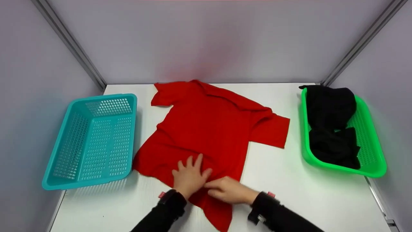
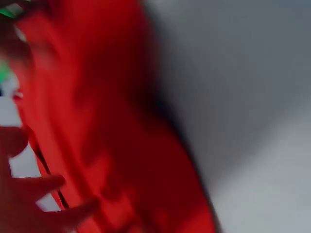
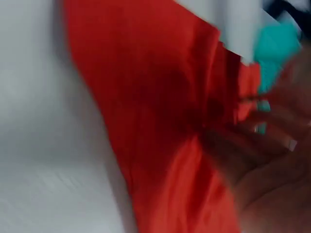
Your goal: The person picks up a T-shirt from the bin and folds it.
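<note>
A red T-shirt (image 1: 209,129) lies spread on the white table, its sleeves toward the back and its lower part trailing to the front edge. My left hand (image 1: 190,177) is over the shirt's lower part with fingers spread. In the left wrist view, its blurred fingers (image 2: 41,187) reach over the red cloth. Just to the right, my right hand (image 1: 230,190) pinches the shirt near its lower end. Folds run out from the fingertips of the right hand (image 3: 262,160) in the right wrist view.
An unfilled turquoise basket (image 1: 130,138) stands at the left, close beside the shirt's lower left corner. On the right is a green basket (image 1: 375,138) with black cloth (image 1: 331,109) in it, partly over the rim. Grey panels (image 1: 212,42) enclose the table's back and sides.
</note>
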Demonstrator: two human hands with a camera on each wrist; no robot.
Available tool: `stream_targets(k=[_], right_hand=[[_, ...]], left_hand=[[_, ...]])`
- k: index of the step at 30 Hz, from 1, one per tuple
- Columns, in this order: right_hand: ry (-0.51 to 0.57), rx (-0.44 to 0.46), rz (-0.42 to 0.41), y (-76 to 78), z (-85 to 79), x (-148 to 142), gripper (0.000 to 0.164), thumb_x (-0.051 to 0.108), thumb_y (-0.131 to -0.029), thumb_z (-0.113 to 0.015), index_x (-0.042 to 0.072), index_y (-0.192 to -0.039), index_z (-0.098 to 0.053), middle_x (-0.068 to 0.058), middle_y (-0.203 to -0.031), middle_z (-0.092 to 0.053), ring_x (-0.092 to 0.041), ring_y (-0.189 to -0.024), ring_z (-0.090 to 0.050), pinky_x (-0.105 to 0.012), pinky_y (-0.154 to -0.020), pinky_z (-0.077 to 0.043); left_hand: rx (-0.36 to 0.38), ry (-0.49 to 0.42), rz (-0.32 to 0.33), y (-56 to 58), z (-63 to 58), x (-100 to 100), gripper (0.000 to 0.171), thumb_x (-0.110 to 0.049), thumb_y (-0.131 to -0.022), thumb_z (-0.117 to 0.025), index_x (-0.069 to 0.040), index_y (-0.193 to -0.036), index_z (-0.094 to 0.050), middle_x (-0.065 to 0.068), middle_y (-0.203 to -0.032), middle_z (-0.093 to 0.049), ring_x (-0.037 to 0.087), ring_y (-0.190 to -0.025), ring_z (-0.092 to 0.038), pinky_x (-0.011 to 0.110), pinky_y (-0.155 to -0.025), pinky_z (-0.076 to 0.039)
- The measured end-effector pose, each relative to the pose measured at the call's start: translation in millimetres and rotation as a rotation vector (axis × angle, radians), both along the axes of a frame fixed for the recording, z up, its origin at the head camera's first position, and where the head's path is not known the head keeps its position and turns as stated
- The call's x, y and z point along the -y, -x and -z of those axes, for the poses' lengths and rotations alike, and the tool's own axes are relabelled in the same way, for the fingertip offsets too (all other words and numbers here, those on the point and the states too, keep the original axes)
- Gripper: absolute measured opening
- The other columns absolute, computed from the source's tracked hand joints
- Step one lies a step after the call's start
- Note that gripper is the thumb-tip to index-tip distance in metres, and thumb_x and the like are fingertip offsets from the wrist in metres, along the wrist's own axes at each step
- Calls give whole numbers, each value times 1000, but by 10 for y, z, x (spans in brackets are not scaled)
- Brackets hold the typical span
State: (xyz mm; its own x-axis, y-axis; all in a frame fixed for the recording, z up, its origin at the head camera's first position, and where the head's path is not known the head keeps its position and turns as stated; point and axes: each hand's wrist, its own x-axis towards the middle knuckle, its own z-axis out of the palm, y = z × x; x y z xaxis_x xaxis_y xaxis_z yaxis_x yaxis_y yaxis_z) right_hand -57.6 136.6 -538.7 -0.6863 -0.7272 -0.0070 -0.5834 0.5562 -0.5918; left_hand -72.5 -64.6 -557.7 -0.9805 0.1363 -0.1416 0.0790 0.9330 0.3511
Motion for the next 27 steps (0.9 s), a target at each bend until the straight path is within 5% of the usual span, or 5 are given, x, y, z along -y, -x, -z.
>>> stream_targets(k=[5, 9, 16, 22, 27], right_hand=[[-20, -253, 160, 510, 103, -510, 29, 3, -97, -66, 0, -125, -69, -17, -126, -70, -38, -122, -64, -52, -104, -51], [-204, -235, 395, 840, 223, -1072, 56, 10, -99, -67, 1, -152, -49, -27, -153, -49, -56, -143, -39, -69, -115, -30], [-393, -268, 536, 851, 418, -1662, 49, 30, -106, -59, 2, -146, -57, -24, -141, -56, -53, -125, -53, -68, -104, -41], [-435, -619, 492, 696, 476, -1556, 19, 11, -92, -73, -2, -84, -62, -16, -76, -54, -39, -74, -58, -50, -75, -44], [-282, -641, 348, 611, 491, -1358, 19, 4, -89, -71, 6, -75, -58, -7, -69, -52, -32, -69, -59, -51, -79, -41]], left_hand=[[115, 153, 102, -154, 111, -37, 92, -81, -89, -51, -32, -164, -31, 15, -172, -19, 61, -150, -16, 88, -104, -16], [97, 159, 251, -77, 171, 183, 90, -77, -89, -58, -37, -164, -31, 14, -173, -14, 58, -152, -11, 88, -106, -11], [-48, 103, 442, 225, 249, 699, 57, -45, -103, -61, -38, -158, -45, 9, -170, -29, 50, -152, -26, 77, -115, -21], [-252, 305, 231, 391, 212, 834, 53, -6, -103, -55, -34, -148, -59, 18, -162, -40, 51, -147, -35, 65, -115, -35], [-261, 290, -6, 412, 149, 630, 42, -18, -102, -63, -21, -144, -64, 23, -144, -50, 51, -124, -49, 60, -94, -49]])
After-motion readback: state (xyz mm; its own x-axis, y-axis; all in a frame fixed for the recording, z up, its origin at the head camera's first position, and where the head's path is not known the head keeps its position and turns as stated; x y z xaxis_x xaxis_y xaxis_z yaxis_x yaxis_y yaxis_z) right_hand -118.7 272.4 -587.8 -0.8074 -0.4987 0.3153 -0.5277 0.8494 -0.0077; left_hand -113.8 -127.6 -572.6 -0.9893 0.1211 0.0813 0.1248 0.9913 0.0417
